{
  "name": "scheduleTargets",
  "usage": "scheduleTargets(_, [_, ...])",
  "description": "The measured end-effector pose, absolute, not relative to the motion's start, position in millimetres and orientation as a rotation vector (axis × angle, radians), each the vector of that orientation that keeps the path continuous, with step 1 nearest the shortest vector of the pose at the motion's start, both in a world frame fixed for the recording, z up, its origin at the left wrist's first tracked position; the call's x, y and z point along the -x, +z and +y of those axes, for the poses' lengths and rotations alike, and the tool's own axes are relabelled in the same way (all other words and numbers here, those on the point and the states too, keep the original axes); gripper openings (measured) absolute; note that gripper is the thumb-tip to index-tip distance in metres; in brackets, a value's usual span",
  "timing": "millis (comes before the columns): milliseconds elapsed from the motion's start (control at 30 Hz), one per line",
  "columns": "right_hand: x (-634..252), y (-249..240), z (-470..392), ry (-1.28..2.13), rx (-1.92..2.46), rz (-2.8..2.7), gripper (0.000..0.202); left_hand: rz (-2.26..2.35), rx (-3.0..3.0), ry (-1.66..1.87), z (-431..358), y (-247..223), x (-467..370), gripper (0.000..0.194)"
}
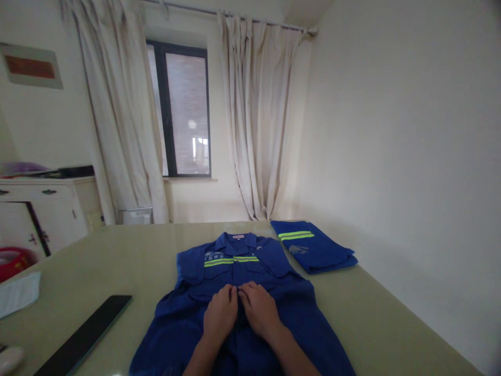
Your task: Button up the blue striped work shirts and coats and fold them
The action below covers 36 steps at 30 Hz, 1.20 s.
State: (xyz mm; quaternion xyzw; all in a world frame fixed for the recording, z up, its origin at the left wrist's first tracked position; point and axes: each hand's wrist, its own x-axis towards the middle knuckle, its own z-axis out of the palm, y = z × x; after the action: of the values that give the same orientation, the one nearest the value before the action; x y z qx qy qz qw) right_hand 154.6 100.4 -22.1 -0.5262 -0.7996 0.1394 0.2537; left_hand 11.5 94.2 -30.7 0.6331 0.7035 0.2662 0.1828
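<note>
A blue short-sleeved work shirt [270, 269] lies front up, its collar at the far end and a yellow-green reflective stripe across the chest. Its lower part spreads toward me and runs out of the picture. My left hand [221, 312] and my right hand [259, 308] meet at the middle of its front, just below the chest pockets. Both have their fingers curled and pinched on the cloth at the front opening. The fingertips are partly hidden, so any button between them cannot be made out.
Beyond the shirt on the right lies a folded blue garment [329, 251] with a reflective stripe. A long black flat object [84, 337] rests on the table [148, 256] at left, near a pale cloth-like item [19, 293]. A wall [430, 219] borders the right side.
</note>
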Motion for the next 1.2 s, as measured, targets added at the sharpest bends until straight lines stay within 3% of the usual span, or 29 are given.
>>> scheduleTargets(167, [-151.0,-15.4,94.8,0.331,1.538,-2.19,0.037,2.015,-1.742,0.776,88.7,-31.4,-13.5,0.038])
scheduleTargets(433, [-149.2,-19.9,99.0,0.429,1.543,-2.036,0.034,2.125,-2.184,0.763,83.6,-29.3,-17.4,0.033])
scheduleTargets(667, [-146.3,-26.8,94.6,0.424,1.537,-2.089,0.034,2.253,-1.979,0.657,85.7,-25.0,-15.4,0.031])
scheduleTargets(800, [-146.3,-27.9,93.9,0.438,1.521,-2.11,0.03,2.091,-1.993,0.628,91.0,-29.6,-11.1,0.024])
scheduleTargets(1033, [-147.2,-30.5,97.0,0.484,1.425,-1.932,0.025,1.797,-1.944,1.106,94.6,-35.7,-10.3,0.029])
scheduleTargets(1200, [-146.4,-27.9,95.3,0.494,1.39,-1.868,0.023,1.625,-1.769,1.255,99.7,-33.1,-7.5,0.028])
